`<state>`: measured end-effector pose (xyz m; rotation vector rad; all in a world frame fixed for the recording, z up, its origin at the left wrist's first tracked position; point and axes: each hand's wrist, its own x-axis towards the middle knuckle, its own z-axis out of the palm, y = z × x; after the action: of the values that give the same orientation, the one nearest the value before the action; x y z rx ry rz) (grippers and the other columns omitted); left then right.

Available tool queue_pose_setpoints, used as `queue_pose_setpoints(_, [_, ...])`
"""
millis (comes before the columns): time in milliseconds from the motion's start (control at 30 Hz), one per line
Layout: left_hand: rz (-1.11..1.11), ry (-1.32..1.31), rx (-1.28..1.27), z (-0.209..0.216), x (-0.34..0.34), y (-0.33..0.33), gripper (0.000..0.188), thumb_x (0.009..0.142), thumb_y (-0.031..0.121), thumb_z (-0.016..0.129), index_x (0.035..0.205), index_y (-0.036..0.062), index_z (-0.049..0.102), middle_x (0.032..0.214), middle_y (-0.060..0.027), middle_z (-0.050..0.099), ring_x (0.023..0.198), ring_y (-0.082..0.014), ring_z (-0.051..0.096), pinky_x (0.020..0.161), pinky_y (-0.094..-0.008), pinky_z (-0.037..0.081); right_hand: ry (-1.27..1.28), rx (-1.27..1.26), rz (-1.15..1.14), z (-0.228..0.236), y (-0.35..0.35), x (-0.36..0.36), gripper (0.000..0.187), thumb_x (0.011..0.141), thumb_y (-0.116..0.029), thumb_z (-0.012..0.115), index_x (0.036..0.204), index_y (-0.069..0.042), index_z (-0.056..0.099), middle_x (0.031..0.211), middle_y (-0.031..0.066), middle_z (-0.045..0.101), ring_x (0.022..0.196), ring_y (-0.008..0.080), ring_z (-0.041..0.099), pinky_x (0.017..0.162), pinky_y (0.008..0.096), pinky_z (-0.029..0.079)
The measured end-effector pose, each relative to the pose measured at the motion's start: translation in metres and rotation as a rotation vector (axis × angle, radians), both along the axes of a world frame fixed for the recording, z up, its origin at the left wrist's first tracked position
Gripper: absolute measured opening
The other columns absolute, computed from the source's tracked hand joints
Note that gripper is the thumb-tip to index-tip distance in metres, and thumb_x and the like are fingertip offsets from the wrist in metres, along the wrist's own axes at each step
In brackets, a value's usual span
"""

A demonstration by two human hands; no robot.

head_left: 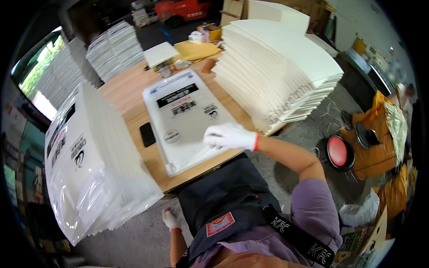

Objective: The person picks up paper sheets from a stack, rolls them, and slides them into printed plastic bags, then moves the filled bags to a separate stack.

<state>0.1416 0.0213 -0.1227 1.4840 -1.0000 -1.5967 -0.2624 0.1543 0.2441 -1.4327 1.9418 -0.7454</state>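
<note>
A stack of clear plastic bags with black printing lies on the wooden table in front of me. My right hand, in a white glove with a red cuff, is over its near right part. The fingers are curled down toward the film; anything pinched in them is hidden. My left hand, also gloved, hangs low beside my dark apron, away from the table; its fingers are too small to read. A black phone lies by the left edge of the bags. Further left stands a tall pile of filled, printed bags.
At the table's right rises a high, fanned stack of white sheets. Toward the back are a small white pad and yellow paper. A red round stool stands on the floor at right. Bundled stacks stand behind the table.
</note>
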Motion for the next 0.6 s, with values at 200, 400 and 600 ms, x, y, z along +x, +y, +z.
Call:
queue_pose_setpoints(200, [-0.847, -0.236, -0.57, 0.13, -0.147, 0.039, 0.025, 0.095, 0.026, 0.054, 0.089, 0.0022, 0.06, 0.073, -0.006, 0.064, 0.068, -0.0129, 0.06, 0.064, -0.0274, 0.048, 0.96, -0.664, -0.558, 0.048, 0.123, -0.094, 0.02, 0.087, -0.031, 0.064, 0.095, -0.013, 0.063, 0.084, 0.0049, 0.067, 0.072, 0.0231, 0.065, 0.066, 0.0323, 0.051])
queue_pose_setpoints(400, [-1.085, -0.062, -0.687, 0.203, -0.253, 0.047, 0.027, 0.095, 0.028, 0.053, 0.092, 0.0016, 0.061, 0.076, -0.0088, 0.065, 0.071, -0.0155, 0.063, 0.069, -0.0297, 0.049, 1.286, -0.115, -0.745, 0.112, 0.195, -0.145, 0.032, 0.082, -0.041, 0.065, 0.095, -0.012, 0.065, 0.089, 0.0079, 0.067, 0.084, 0.0264, 0.065, 0.075, 0.0367, 0.05])
queue_pose_setpoints(600, [-1.254, 0.107, -0.772, 0.293, -0.337, 0.061, 0.03, 0.098, 0.027, 0.049, 0.094, -0.0004, 0.06, 0.082, -0.0064, 0.065, 0.077, -0.0128, 0.061, 0.073, -0.0286, 0.05, 1.151, -0.015, -0.465, 0.124, 0.209, -0.174, 0.033, 0.084, -0.043, 0.057, 0.094, -0.012, 0.063, 0.085, 0.0073, 0.065, 0.082, 0.0259, 0.063, 0.07, 0.0382, 0.049])
